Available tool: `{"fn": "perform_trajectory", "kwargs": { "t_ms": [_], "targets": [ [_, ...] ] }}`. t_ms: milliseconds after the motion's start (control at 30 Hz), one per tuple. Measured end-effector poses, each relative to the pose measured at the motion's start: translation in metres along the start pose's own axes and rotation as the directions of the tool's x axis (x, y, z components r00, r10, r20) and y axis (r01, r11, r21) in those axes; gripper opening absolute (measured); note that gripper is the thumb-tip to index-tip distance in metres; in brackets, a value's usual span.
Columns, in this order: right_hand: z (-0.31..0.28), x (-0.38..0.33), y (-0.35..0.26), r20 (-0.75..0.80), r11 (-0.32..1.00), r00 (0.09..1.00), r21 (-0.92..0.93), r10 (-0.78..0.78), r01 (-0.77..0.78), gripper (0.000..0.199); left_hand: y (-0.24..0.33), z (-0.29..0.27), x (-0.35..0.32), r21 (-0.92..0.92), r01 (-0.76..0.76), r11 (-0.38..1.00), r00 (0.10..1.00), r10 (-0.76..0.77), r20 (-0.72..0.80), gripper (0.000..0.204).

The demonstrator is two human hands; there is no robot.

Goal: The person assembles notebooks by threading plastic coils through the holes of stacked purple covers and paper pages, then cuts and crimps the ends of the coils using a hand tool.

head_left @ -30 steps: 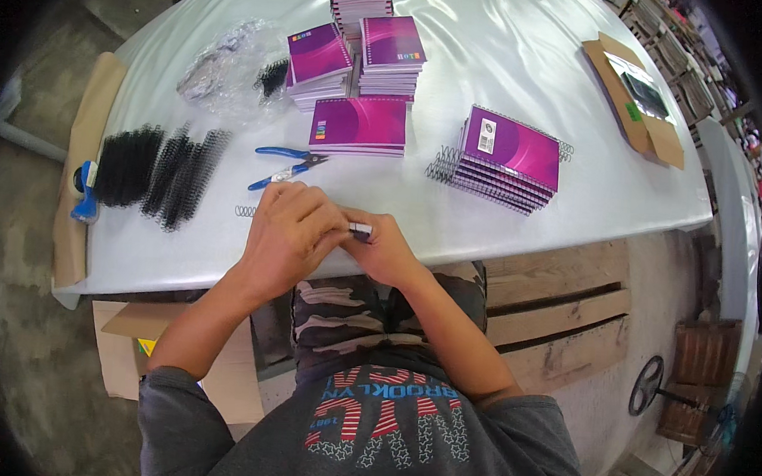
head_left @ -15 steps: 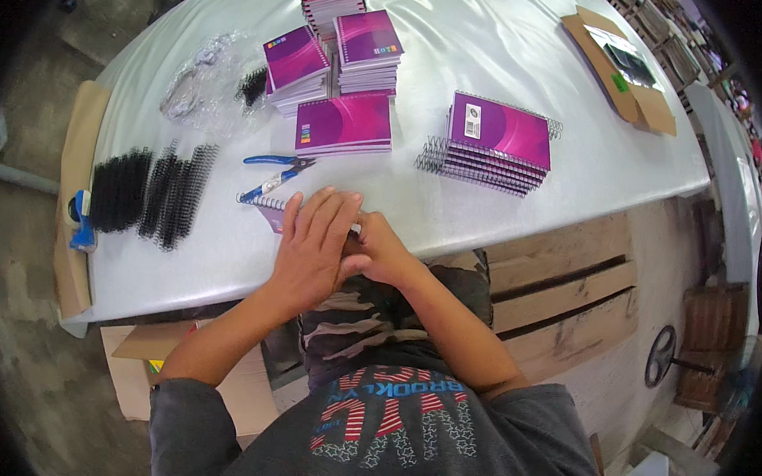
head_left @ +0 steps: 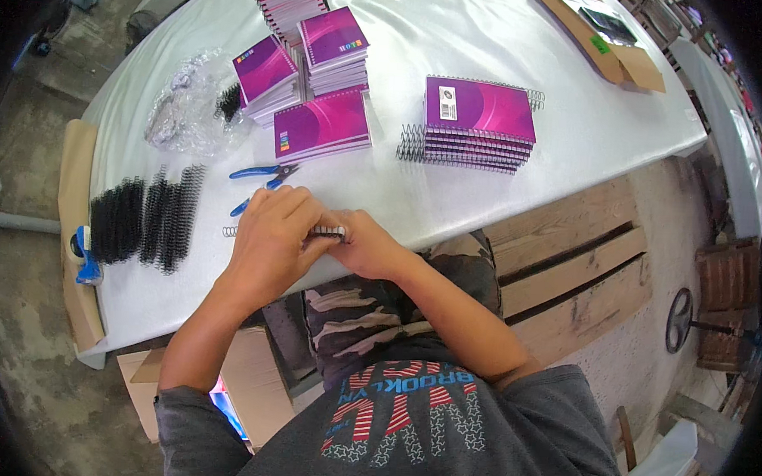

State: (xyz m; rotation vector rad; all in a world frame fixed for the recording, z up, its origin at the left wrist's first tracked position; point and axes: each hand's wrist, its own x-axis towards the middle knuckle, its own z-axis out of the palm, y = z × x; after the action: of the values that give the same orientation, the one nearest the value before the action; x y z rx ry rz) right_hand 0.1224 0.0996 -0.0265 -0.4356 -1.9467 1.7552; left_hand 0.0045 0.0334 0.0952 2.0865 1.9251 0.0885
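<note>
Close to the table's front edge, both hands hold a small spiral notebook [head_left: 328,233] tilted so that mostly its bound edge shows. My left hand [head_left: 276,226] covers much of it with closed fingers. My right hand [head_left: 366,246] grips the other end. A loose end of the dark coil [head_left: 230,231] sticks out left of my left hand. Just beyond the hands lie blue-handled cutting pliers [head_left: 259,172], partly covered by my left hand. Purple notebooks [head_left: 322,123] are piled behind the pliers.
To the right stands a stack of purple notebooks [head_left: 481,110] with coils jutting out. Black plastic coils [head_left: 171,218] lie at the left beside a tape dispenser [head_left: 85,257]. Crumpled clear plastic [head_left: 181,111] sits behind them. An opened cardboard box [head_left: 610,56] rests far right.
My hands have turned the notebook from showing its purple cover to nearly edge-on. My right hand has shifted its grip on the end, and the whole view has shifted a little.
</note>
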Motion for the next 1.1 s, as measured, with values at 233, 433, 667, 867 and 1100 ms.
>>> {"fn": "perform_trajectory", "kwargs": {
  "t_ms": [233,433,667,867,1100],
  "targets": [
    [0.002,-0.001,0.012,0.016,0.996,1.000,0.082,-0.027,0.026,0.018,-0.002,0.007,0.002,0.000,-0.161,0.987,0.965,0.158,-0.210,0.021],
    [0.002,0.000,0.016,0.002,0.997,0.998,0.045,-0.060,0.060,0.017,0.000,0.012,0.001,-0.038,-0.139,0.990,0.968,0.128,-0.215,0.017],
    [-0.005,-0.019,-0.022,-0.073,0.958,0.990,0.253,-0.122,0.137,0.028,0.018,0.008,0.001,-0.059,-0.057,0.997,0.940,0.034,-0.340,0.018],
    [-0.107,-0.041,-0.080,-0.698,0.880,0.593,-0.115,-0.402,0.461,0.033,0.056,-0.023,0.057,-0.209,-0.202,0.957,0.503,-0.082,-0.860,0.078],
    [-0.142,-0.007,-0.065,-0.803,0.868,0.339,-0.484,-0.490,0.108,0.060,0.111,0.020,0.153,-0.646,-0.490,0.585,0.490,-0.428,-0.759,0.027]
  ]
}}
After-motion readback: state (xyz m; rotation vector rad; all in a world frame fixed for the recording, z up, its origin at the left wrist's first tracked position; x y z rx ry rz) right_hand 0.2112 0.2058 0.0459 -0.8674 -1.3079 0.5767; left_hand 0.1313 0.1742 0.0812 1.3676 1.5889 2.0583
